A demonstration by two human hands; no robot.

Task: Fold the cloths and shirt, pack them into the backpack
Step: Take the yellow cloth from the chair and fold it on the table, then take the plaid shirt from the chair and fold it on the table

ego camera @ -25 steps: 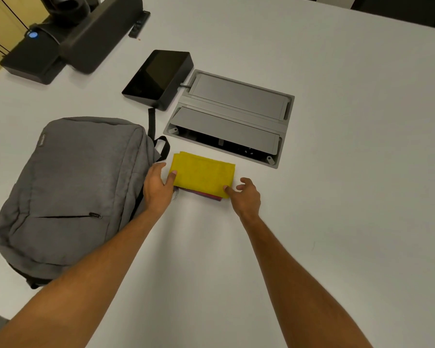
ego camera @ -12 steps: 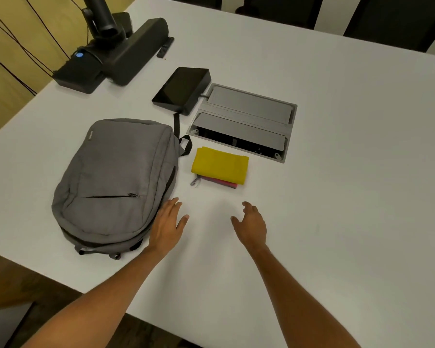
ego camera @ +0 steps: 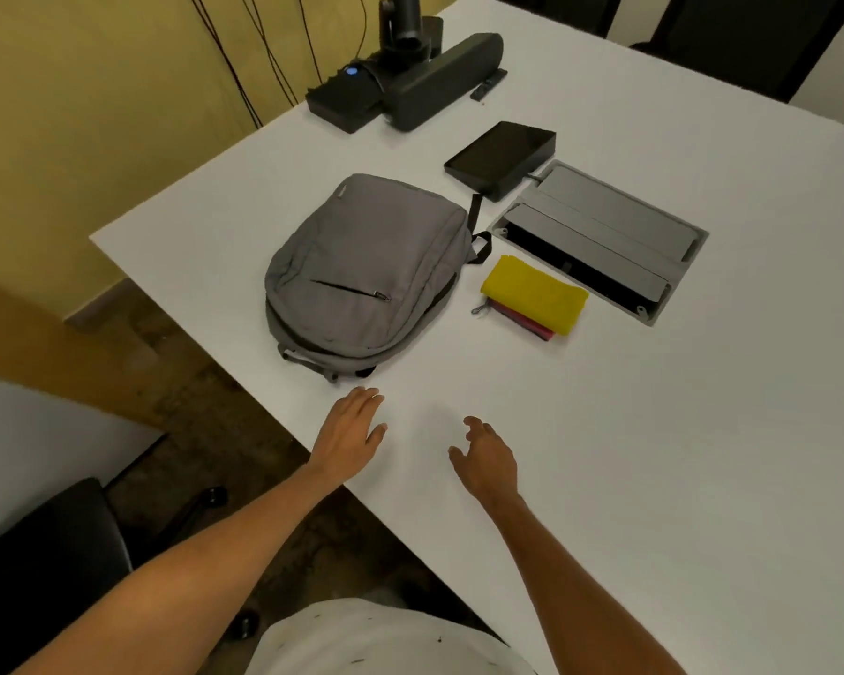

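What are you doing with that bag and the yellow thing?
A person is packing folded cloths into a grey backpack. Right now both hands hold nothing: the left hand and right hand hover open over the white table, near its edge. The folded yellow cloth sits on top of a red one, just right of the backpack. The backpack lies flat, and nothing has gone in from this pile yet.

One backpack [ego camera: 361, 265]; two folded cloths [ego camera: 532, 294]; two hands [ego camera: 352, 431].
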